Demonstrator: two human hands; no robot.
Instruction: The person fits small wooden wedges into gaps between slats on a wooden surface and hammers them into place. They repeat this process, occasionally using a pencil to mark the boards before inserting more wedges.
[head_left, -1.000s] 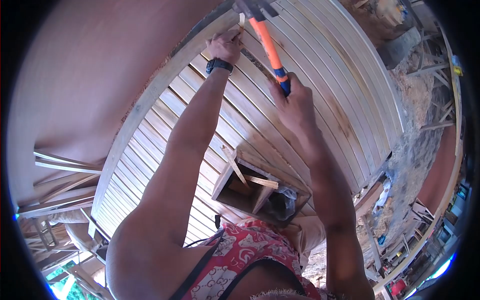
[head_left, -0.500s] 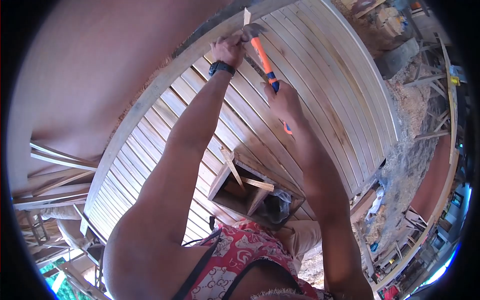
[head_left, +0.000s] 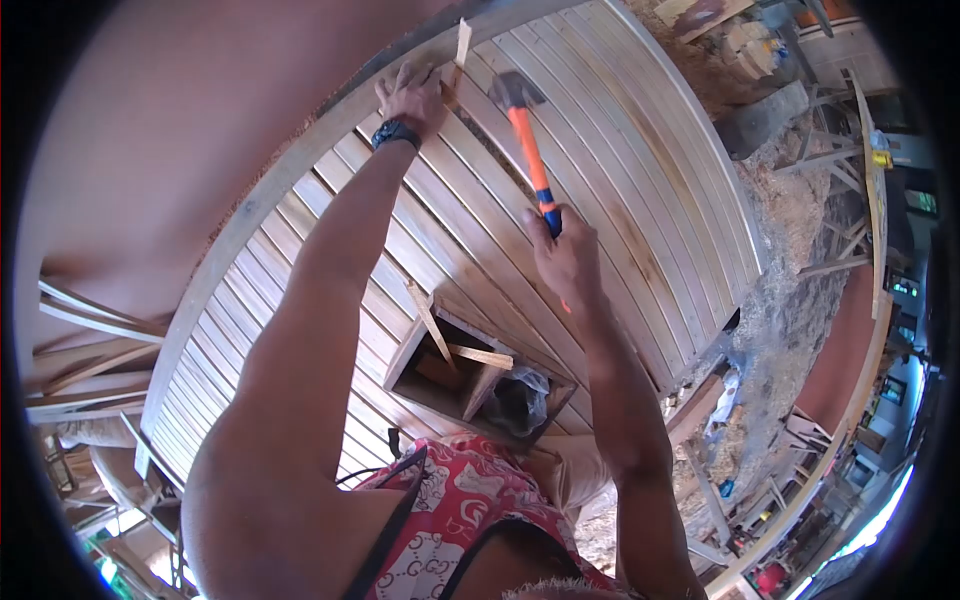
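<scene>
Fingers spread, my left hand [head_left: 412,104] rests on the far edge of the slatted wooden panel [head_left: 600,150], beside a thin wood strip [head_left: 462,48] that stands up from a gap between slats. A dark watch [head_left: 396,133] is on that wrist. My right hand [head_left: 568,252] grips the hammer [head_left: 530,150] by its orange and blue handle. The hammer's dark head is over the slats, to the right of the strip and apart from it.
A wooden box [head_left: 465,392] with two compartments sits on the panel near my body, holding wood sticks [head_left: 482,356] and a clear plastic bag [head_left: 520,395]. Wood shavings [head_left: 775,220] cover the ground at right. Long boards [head_left: 90,400] lie at left.
The hammer head has moved away from the strip and my left hand, toward the right. My left hand's fingers have spread beside the strip. The whole view has shifted slightly.
</scene>
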